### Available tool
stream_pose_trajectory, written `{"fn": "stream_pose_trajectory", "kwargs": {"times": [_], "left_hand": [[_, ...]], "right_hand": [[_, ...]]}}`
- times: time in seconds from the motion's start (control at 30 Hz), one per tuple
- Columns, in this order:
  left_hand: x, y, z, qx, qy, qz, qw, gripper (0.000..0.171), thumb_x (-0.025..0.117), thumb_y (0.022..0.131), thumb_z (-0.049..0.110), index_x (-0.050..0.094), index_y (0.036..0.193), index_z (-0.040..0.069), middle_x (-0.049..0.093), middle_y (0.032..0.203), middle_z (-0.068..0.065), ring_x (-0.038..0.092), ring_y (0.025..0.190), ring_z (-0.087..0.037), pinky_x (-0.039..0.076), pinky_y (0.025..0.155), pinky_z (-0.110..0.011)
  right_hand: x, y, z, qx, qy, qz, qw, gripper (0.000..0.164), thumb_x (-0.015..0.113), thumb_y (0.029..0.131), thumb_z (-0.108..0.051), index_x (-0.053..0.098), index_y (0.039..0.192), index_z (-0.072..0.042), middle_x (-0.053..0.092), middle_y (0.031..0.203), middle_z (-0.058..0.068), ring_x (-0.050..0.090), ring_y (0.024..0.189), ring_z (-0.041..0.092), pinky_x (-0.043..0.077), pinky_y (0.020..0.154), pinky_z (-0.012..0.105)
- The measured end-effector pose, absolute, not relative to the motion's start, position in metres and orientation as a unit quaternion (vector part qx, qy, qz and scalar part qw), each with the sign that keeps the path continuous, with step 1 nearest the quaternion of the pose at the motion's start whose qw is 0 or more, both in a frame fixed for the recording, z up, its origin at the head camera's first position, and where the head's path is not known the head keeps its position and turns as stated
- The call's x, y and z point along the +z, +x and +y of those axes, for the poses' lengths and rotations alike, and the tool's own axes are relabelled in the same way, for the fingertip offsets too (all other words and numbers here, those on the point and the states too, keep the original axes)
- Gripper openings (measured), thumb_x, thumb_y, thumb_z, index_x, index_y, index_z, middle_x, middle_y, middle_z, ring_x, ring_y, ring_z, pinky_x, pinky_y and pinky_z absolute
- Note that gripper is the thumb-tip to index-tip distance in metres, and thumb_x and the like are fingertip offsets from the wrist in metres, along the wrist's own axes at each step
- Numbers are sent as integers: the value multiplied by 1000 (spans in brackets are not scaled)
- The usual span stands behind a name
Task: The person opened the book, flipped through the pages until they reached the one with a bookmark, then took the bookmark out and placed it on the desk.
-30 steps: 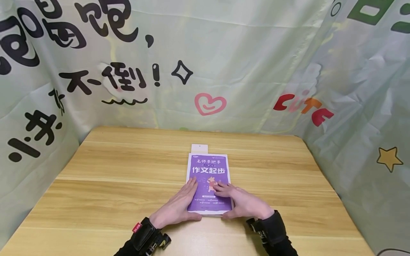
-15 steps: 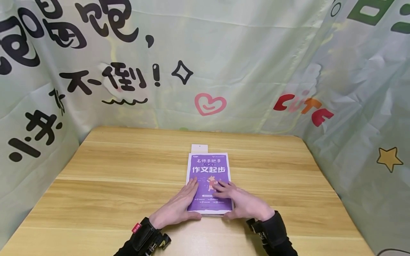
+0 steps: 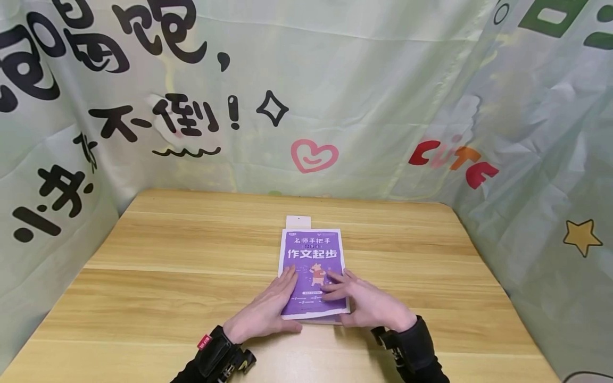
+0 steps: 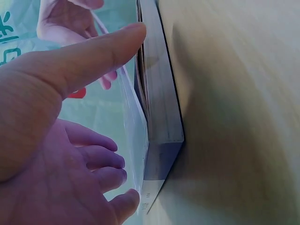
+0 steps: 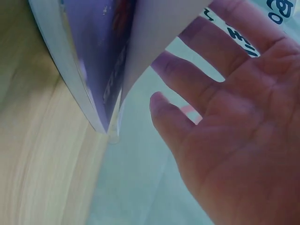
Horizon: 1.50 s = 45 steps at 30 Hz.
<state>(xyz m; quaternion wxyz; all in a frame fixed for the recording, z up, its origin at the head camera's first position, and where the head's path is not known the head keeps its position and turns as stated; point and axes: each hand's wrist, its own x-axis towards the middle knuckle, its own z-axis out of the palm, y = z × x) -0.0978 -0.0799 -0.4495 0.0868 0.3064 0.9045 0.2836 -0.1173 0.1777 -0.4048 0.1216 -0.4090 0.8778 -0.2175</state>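
A thick book (image 3: 306, 253) with a purple cover lies flat on the wooden table, its near edge toward me. The front cover (image 4: 135, 119) stands slightly raised off the page block (image 4: 161, 79) along that edge. My left hand (image 3: 266, 308) rests with extended fingers along the cover's left side, its thumb held apart near the bottom edge. At the near right corner my right hand (image 3: 366, 303) has its fingers spread over the cover and its thumb at the lifted edge, holding the cover between them. In the right wrist view the cover bends up and that thumb is hidden.
A white card (image 3: 298, 222) with a small hole sticks out past the book's far edge. The wooden table (image 3: 167, 255) extends around the book. A printed pale fabric curtain (image 3: 373, 106) hangs behind and at both sides.
The cover's near edge has risen, most at the right, showing a darker layer underneath. My right hand has shifted slightly right with its thumb at the edge. The left hand stays in place.
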Motion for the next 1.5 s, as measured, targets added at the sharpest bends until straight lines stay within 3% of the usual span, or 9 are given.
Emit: {"fn": "stream_pose_trajectory", "kwargs": {"times": [0.53, 0.7, 0.83, 1.07, 1.27, 1.5], "left_hand": [[-443, -94, -74, 219, 341, 914, 2, 91, 70, 81, 27, 21, 147, -11, 12, 154, -29, 13, 142, -35, 22, 114, -52], [-440, -94, -73, 213, 358, 908, -31, 89, 69, 80, 23, 21, 148, -10, 13, 155, -27, 14, 142, -35, 25, 113, -52], [-439, -94, -71, 219, 364, 904, -56, 91, 69, 80, 21, 17, 149, -9, 6, 157, -22, 13, 142, -34, 24, 113, -52], [-437, -96, -69, 245, 379, 886, -109, 94, 67, 79, 19, 12, 151, -7, 1, 159, -17, 15, 142, -34, 25, 112, -55], [-433, -97, -67, 264, 397, 861, -178, 87, 66, 78, 14, 20, 149, -8, 15, 156, -24, 20, 141, -32, 28, 111, -54], [-428, -99, -67, 279, 416, 831, -240, 78, 62, 77, 7, 27, 145, -11, 24, 153, -25, 27, 138, -32, 34, 107, -55]], "right_hand": [[-399, -120, 183, -246, -442, 863, 12, 33, 72, 74, -10, 72, 107, -7, 72, 109, 3, 46, 127, 34, 17, 110, 66], [-399, -123, 183, -269, -452, 849, -55, 34, 72, 74, -8, 72, 108, -5, 72, 108, 4, 50, 122, 33, 23, 107, 68], [-400, -126, 181, -295, -448, 834, -130, 34, 73, 73, -5, 71, 107, -1, 72, 108, 12, 55, 116, 34, 29, 103, 68], [-403, -128, 170, -326, -405, 816, -253, 39, 79, 69, -1, 70, 105, 6, 69, 110, 20, 60, 108, 35, 42, 97, 62], [-410, -127, 160, -357, -347, 822, -277, 46, 78, 71, 1, 65, 113, 12, 63, 116, 27, 60, 107, 37, 50, 90, 54], [-414, -124, 145, -417, -332, 810, -244, 42, 68, 82, 3, 59, 121, 14, 56, 126, 29, 55, 113, 38, 49, 91, 52]]}}
